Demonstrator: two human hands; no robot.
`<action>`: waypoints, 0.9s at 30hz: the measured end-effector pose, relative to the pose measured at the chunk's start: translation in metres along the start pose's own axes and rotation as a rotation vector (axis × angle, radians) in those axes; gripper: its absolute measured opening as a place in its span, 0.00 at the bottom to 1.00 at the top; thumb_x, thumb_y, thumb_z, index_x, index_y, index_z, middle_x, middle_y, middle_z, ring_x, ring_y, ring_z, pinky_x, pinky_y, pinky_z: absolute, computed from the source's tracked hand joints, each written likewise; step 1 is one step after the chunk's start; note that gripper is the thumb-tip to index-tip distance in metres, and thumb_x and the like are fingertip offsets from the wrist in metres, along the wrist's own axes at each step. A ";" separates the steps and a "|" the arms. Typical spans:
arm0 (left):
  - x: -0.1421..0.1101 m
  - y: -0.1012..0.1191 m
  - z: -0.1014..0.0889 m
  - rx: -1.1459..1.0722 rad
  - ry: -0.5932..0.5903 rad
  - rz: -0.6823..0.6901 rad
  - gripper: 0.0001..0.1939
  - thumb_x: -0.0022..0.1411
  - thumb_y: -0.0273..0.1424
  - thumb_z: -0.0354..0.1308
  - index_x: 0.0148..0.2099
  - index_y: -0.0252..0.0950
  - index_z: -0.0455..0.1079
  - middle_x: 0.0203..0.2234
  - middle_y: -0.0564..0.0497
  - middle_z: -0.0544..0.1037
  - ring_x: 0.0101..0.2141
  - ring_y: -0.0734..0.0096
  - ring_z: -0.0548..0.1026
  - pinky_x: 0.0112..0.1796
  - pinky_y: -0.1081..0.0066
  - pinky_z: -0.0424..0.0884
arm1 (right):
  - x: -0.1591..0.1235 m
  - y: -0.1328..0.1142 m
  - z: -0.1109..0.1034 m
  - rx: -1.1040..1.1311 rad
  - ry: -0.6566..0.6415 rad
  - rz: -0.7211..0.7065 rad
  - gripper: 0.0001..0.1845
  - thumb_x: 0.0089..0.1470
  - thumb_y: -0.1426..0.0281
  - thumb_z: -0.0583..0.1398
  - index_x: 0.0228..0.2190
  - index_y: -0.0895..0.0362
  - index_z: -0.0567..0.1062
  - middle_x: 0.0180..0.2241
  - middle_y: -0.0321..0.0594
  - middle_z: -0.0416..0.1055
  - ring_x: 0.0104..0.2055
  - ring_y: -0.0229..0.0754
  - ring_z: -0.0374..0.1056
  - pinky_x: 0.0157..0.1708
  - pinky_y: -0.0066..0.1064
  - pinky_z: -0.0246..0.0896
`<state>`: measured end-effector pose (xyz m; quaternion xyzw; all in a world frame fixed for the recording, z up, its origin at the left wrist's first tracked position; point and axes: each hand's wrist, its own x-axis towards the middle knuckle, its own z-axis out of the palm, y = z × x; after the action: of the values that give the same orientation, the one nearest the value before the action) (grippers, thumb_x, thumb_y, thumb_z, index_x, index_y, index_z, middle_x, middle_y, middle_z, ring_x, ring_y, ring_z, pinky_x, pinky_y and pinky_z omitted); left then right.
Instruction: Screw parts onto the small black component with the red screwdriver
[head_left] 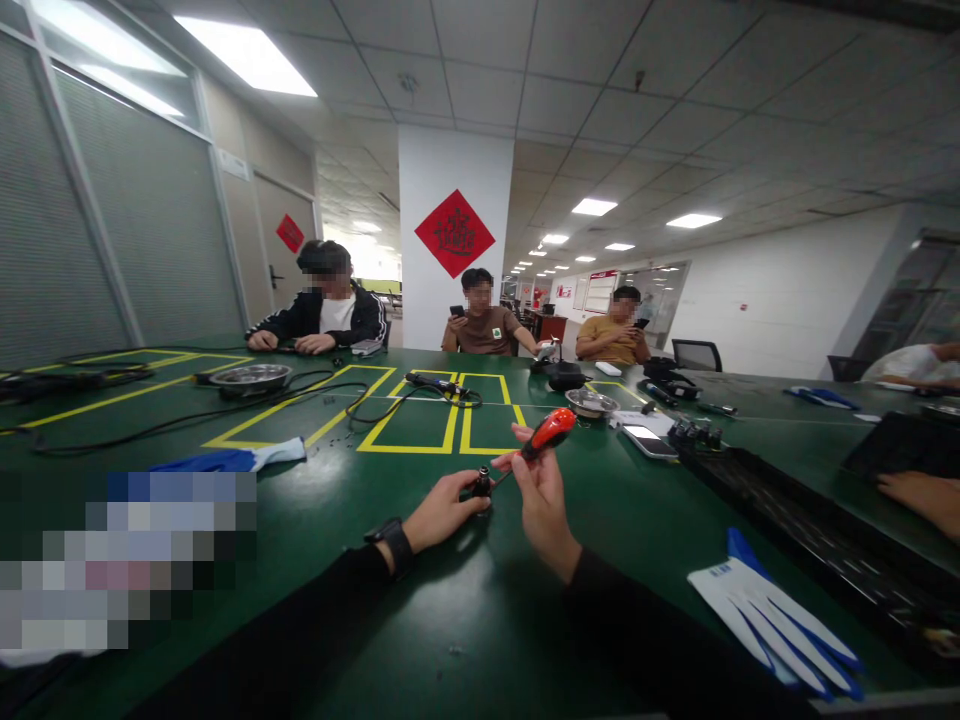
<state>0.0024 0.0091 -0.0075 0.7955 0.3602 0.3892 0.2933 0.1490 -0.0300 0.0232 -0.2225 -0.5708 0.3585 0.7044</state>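
Observation:
My left hand (442,512) is closed around a small black cylindrical part (482,484) with a shiny metal top, standing upright at the green table's surface. In my right hand (547,505) is a screwdriver (553,430) with a red and black handle, tilted so that its thin shaft points down and left at the part. The tip reaches the part's side; whether it touches is too small to tell. The right fingers grip the handle's lower end, with some fingertips stretched out beyond it.
White and blue gloves (780,615) lie at right, beside a long black channel (817,545). A phone (649,442) and a metal bowl (592,403) sit farther back. Another bowl (251,377), cables (150,425) and a glove (277,453) are at left. Several people sit around the table.

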 end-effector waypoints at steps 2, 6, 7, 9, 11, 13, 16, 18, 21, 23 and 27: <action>0.000 0.000 0.000 -0.002 0.000 -0.004 0.15 0.52 0.29 0.55 0.43 0.33 0.70 0.38 0.48 0.76 0.39 0.64 0.71 0.43 0.69 0.64 | 0.000 -0.003 0.001 -0.010 -0.018 0.006 0.13 0.51 0.68 0.57 0.40 0.53 0.62 0.39 0.41 0.66 0.30 0.38 0.67 0.37 0.36 0.64; -0.001 0.002 0.000 0.030 0.002 -0.022 0.13 0.52 0.31 0.55 0.41 0.33 0.71 0.37 0.49 0.76 0.38 0.65 0.71 0.41 0.70 0.65 | 0.000 0.001 0.000 0.009 -0.044 0.002 0.08 0.52 0.68 0.57 0.34 0.53 0.62 0.28 0.33 0.65 0.23 0.35 0.63 0.30 0.32 0.64; -0.001 0.002 0.000 0.032 0.002 -0.022 0.13 0.52 0.31 0.55 0.41 0.33 0.71 0.36 0.49 0.76 0.37 0.65 0.71 0.41 0.70 0.65 | 0.000 0.003 0.000 0.021 -0.040 -0.004 0.07 0.53 0.68 0.55 0.35 0.53 0.61 0.27 0.32 0.64 0.22 0.34 0.62 0.29 0.31 0.63; -0.001 0.002 0.000 0.024 0.000 -0.014 0.13 0.53 0.31 0.55 0.42 0.34 0.71 0.36 0.49 0.76 0.38 0.65 0.71 0.41 0.70 0.65 | 0.000 0.006 -0.002 0.030 -0.031 -0.010 0.09 0.55 0.68 0.53 0.40 0.52 0.61 0.29 0.32 0.62 0.23 0.33 0.62 0.30 0.30 0.62; -0.001 0.001 0.001 0.011 0.002 -0.010 0.14 0.53 0.31 0.55 0.43 0.34 0.71 0.37 0.49 0.76 0.38 0.65 0.71 0.42 0.69 0.65 | 0.001 0.006 -0.003 0.003 -0.025 -0.011 0.13 0.55 0.67 0.52 0.43 0.51 0.60 0.34 0.35 0.62 0.27 0.34 0.63 0.33 0.31 0.62; -0.001 0.000 0.001 -0.006 -0.001 -0.016 0.15 0.53 0.30 0.55 0.44 0.34 0.70 0.38 0.48 0.75 0.39 0.64 0.71 0.43 0.68 0.65 | 0.004 0.005 -0.005 -0.053 0.002 -0.025 0.15 0.53 0.67 0.54 0.44 0.53 0.61 0.37 0.37 0.63 0.30 0.35 0.64 0.35 0.32 0.62; -0.001 -0.002 0.002 -0.025 -0.009 -0.028 0.16 0.53 0.30 0.55 0.45 0.34 0.69 0.39 0.47 0.75 0.41 0.63 0.70 0.45 0.67 0.64 | 0.007 0.003 -0.009 -0.154 0.051 -0.073 0.15 0.50 0.68 0.58 0.41 0.55 0.64 0.36 0.38 0.66 0.33 0.38 0.64 0.39 0.33 0.60; -0.001 -0.003 0.002 -0.024 -0.013 -0.026 0.16 0.53 0.30 0.55 0.46 0.34 0.69 0.40 0.47 0.74 0.42 0.63 0.70 0.46 0.66 0.64 | 0.008 0.004 -0.011 -0.218 0.066 -0.109 0.10 0.49 0.68 0.59 0.35 0.55 0.66 0.32 0.37 0.67 0.34 0.39 0.64 0.41 0.34 0.59; -0.001 -0.005 0.001 -0.006 -0.023 0.003 0.16 0.54 0.31 0.55 0.46 0.34 0.69 0.40 0.47 0.74 0.41 0.64 0.70 0.45 0.67 0.64 | 0.006 0.009 -0.014 -0.248 0.037 -0.104 0.07 0.51 0.65 0.57 0.30 0.55 0.65 0.27 0.36 0.67 0.29 0.38 0.63 0.34 0.32 0.60; 0.000 -0.005 0.001 0.019 -0.034 0.010 0.15 0.54 0.31 0.55 0.45 0.34 0.69 0.39 0.47 0.74 0.39 0.65 0.70 0.44 0.67 0.65 | 0.003 0.011 -0.014 -0.231 -0.020 -0.058 0.08 0.52 0.63 0.55 0.31 0.55 0.65 0.25 0.35 0.67 0.25 0.37 0.62 0.27 0.29 0.60; -0.001 -0.005 -0.002 0.049 -0.058 -0.007 0.16 0.54 0.33 0.55 0.45 0.33 0.68 0.36 0.48 0.74 0.36 0.67 0.71 0.41 0.67 0.66 | -0.003 0.013 -0.013 -0.218 -0.103 -0.013 0.11 0.54 0.60 0.54 0.36 0.55 0.64 0.21 0.33 0.66 0.18 0.35 0.58 0.19 0.27 0.55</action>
<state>-0.0010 0.0119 -0.0107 0.8121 0.3636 0.3560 0.2856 0.1584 -0.0221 0.0083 -0.2754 -0.6435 0.3005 0.6479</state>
